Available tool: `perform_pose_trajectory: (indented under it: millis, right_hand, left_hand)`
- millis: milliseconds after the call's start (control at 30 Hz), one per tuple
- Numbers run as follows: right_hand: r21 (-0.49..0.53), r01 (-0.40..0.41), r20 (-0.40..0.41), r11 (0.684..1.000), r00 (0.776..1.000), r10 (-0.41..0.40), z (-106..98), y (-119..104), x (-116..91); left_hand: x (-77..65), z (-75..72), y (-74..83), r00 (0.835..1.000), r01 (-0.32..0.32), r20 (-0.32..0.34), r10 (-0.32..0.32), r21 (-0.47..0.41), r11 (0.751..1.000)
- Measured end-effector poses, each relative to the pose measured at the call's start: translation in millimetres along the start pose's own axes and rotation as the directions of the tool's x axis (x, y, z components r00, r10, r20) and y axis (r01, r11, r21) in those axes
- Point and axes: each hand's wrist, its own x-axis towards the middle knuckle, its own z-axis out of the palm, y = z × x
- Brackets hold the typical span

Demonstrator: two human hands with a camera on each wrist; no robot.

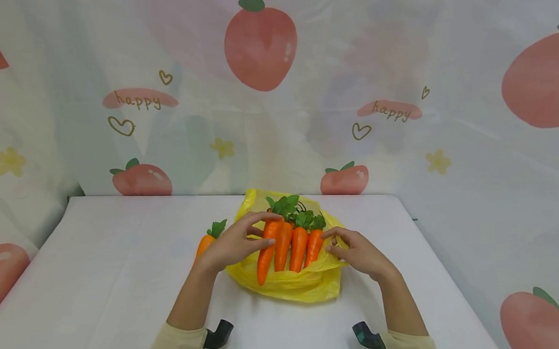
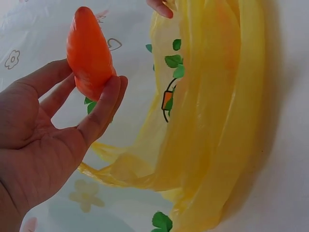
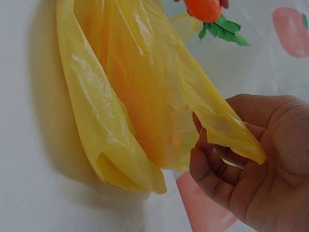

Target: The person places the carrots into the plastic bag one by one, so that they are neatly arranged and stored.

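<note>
My left hand (image 1: 235, 242) holds an orange carrot (image 1: 266, 257) with green leaves between thumb and fingers, over the open yellow plastic bag (image 1: 309, 292). In the left wrist view the held carrot (image 2: 89, 50) points its tip up, beside the bag (image 2: 207, 121). Three more carrots (image 1: 298, 249) lie side by side in the bag's mouth, leaves toward the back. At the bag's right side, my right hand (image 1: 361, 252) grips the rim; the right wrist view has the thin plastic (image 3: 227, 130) between its curled fingers and palm.
Another carrot (image 1: 204, 245) lies on the white table (image 1: 113, 267) left of the bag, partly hidden behind my left forearm. A dark fitting juts from each sleeve near the wrist. A curtain printed with fruit (image 1: 261, 49) hangs behind and beside the table.
</note>
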Motion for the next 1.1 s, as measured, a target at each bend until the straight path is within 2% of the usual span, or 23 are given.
perform_pose_trajectory:
  millis: [400, 733, 900, 1100]
  right_hand:
    - [0.017, 0.006, 0.009, 1.000, 1.000, -0.006, -1, 0, 0]
    - [0.010, -0.002, 0.013, 1.000, 1.000, 0.002, 0, 0, 0]
    - [0.012, 0.003, 0.007, 1.000, 1.000, -0.003, 0, 1, 0]
    - [0.015, 0.005, 0.007, 1.000, 1.000, -0.005, 0, 2, 1]
  left_hand:
    - [6.7, 5.0, -9.0, 0.999, 0.022, -0.042, -0.024, -0.039, 0.999]
    - [17.3, 14.8, -20.4, 0.992, 0.091, -0.090, -0.094, -0.037, 0.995]
    - [18.4, 17.3, -24.8, 0.985, 0.108, -0.133, -0.111, -0.033, 0.994]
    - [20.5, 22.0, -31.3, 0.975, 0.099, -0.194, -0.107, -0.051, 0.994]
